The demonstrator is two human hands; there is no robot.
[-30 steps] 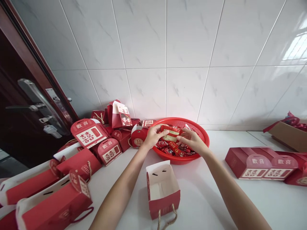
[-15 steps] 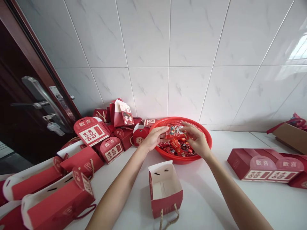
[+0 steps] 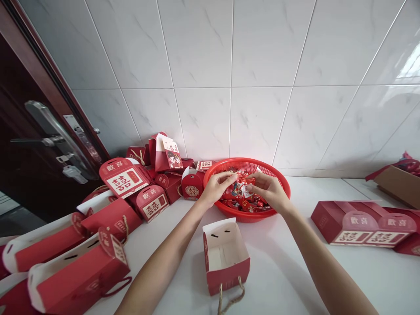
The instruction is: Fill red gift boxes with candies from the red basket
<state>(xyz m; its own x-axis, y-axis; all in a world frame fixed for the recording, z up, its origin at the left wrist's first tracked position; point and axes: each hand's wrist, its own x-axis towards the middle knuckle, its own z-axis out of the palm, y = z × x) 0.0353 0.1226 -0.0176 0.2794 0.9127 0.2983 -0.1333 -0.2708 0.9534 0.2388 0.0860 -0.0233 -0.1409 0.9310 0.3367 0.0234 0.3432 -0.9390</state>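
Note:
Over the red plastic basket (image 3: 285, 197), my left hand (image 3: 216, 189) pinches one end of a shiny red candy packet (image 3: 239, 190) with a colourful print. My right hand (image 3: 269, 190) has its thumb and fingers closed at the packet's other end. Below the packet, many wrapped candies (image 3: 251, 204) lie in the basket, partly hidden by my hands. Nearer to me, between my forearms, stands an open red gift box (image 3: 228, 275). Its inside is white and bare, and a twisted rope handle (image 3: 232, 302) hangs from its front.
Several red gift boxes (image 3: 124, 179) are piled at the left, some with open tops (image 3: 78, 280). Closed red boxes (image 3: 357, 223) stand in a row on the right. Behind them is a brown carton (image 3: 398, 186). A tiled wall (image 3: 203, 118) backs the white table; a dark door (image 3: 33, 175) is at left.
Both hands have lowered the packet slightly and turned it, and its print now faces differently. My right fingers have closed in on its end. The open box stays in place.

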